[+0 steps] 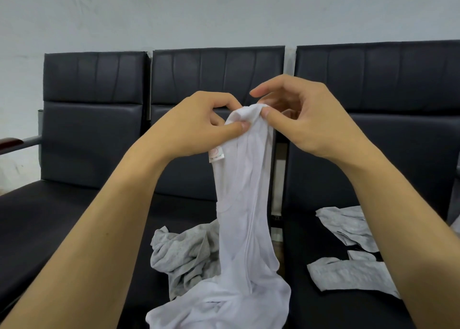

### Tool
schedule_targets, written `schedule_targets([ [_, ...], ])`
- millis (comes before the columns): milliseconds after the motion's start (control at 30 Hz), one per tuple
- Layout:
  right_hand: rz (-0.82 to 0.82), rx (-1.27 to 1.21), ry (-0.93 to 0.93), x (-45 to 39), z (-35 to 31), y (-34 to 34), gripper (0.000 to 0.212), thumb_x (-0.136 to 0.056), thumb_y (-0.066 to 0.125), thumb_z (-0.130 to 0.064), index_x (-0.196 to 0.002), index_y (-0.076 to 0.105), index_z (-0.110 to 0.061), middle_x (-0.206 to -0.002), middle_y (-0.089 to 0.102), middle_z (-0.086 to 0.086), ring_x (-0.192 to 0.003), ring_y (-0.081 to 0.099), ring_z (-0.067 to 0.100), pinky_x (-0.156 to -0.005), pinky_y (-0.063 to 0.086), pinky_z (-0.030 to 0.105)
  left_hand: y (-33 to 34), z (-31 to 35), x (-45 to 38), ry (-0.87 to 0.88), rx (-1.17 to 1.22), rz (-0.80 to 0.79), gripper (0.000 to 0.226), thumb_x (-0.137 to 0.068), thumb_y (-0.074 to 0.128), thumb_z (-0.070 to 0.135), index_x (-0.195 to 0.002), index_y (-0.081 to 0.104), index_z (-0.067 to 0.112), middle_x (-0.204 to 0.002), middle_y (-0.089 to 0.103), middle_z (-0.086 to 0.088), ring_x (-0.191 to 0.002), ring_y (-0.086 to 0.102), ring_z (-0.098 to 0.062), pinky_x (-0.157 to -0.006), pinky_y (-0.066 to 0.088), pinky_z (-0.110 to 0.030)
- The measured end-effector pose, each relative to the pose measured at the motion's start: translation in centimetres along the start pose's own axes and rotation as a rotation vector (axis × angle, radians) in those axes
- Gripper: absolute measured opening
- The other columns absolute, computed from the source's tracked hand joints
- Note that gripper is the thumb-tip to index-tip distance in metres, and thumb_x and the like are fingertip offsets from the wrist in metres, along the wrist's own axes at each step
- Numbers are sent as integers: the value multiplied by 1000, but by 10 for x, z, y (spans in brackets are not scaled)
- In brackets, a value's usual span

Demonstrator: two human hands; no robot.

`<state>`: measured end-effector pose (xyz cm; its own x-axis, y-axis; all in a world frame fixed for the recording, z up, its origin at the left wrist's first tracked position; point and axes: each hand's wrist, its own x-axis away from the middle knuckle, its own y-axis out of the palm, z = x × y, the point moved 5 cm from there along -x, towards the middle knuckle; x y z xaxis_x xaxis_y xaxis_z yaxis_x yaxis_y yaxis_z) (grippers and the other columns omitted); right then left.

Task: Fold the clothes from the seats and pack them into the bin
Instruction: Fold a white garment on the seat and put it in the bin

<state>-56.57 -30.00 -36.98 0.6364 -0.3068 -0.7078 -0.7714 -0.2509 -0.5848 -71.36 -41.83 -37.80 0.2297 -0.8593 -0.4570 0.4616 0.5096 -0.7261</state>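
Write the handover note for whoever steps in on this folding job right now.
Left hand and right hand: both pinch the top edge of the white garment, which hangs down onto the middle seat.
Crumpled grey garment lies behind it on that seat.
Two grey pieces lie on the right seat.
Bin not in view.
Left: fold the white garment and grey garment, pack everything.

three seats [216, 80], four garments [245, 204], two hands [196, 127]

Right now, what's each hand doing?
Left hand: pinching the top edge of the white garment, thumb against fingers.
Right hand: pinching the same top edge beside it, index finger lifted clear.
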Motion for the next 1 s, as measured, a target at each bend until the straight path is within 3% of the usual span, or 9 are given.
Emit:
schedule_targets([
  [67,-17,5,-5,0,0,1,25,-101,66,-21,-125,68,-27,-107,71,-16,-101,68,4,-81,51,13,-1,1,1,-22,-22,-47,14,-98,66,45,-100,70,31,-73,76,-6,-70,73,-27,-77,57,-48],
  [200,-45,18,-8,1,3,7,26,-101,65,-22,-127,66,-27,-107,69,-18,-100,67,4,-83,53,14,-1,0,2,-74,19,-146,15,-101,64,42,-102,69,28,-57,67,2,-45,53,-7,-53,44,-20],
  [300,-41,14,12,2,6,12,27,-103,64,-26,-130,64,-27,-109,68,-17,-101,67,5,-86,55,19,0,-6,2,-132,120,-140,16,-103,63,38,-110,69,25,-45,55,7,-39,44,-6,-42,38,-18],
  [400,-117,-61,90,4,13,20,43,-101,62,-42,-141,55,-28,-116,70,-15,-106,68,4,-94,57,28,-1,-13,1,-157,207,-117,18,-103,64,38,-114,70,26,-50,58,10,-42,45,-5,-43,39,-19],
  [500,-364,-130,241,12,24,41,62,-90,65,-60,-143,51,-31,-119,73,-13,-110,69,4,-103,54,38,-5,-21,0,-164,251,-52,21,-102,66,38,-112,71,21,-60,61,6,-45,45,-8,-45,38,-19],
  [700,-553,-85,312,29,40,89,39,-96,70,-42,-131,67,-26,-121,73,-13,-108,71,7,-107,54,42,-17,-31,-3,-145,255,115,21,-102,65,38,-108,71,20,-58,60,11,-46,44,-5,-45,37,-16],
  [867,-615,-70,341,38,58,110,37,-98,70,-36,-133,67,-24,-121,72,-12,-107,71,9,-106,55,40,-24,-49,-2,-210,320,180,18,-100,68,40,-105,72,23,-72,65,2,-47,44,-6,-46,38,-18],
  [1000,-681,-8,384,51,77,133,40,-96,70,-35,-134,66,-24,-123,71,-9,-106,70,13,-103,57,41,-23,-63,0,-248,405,181,14,-100,69,38,-95,70,25,-71,61,4,-47,41,-5,-43,33,-18],
])
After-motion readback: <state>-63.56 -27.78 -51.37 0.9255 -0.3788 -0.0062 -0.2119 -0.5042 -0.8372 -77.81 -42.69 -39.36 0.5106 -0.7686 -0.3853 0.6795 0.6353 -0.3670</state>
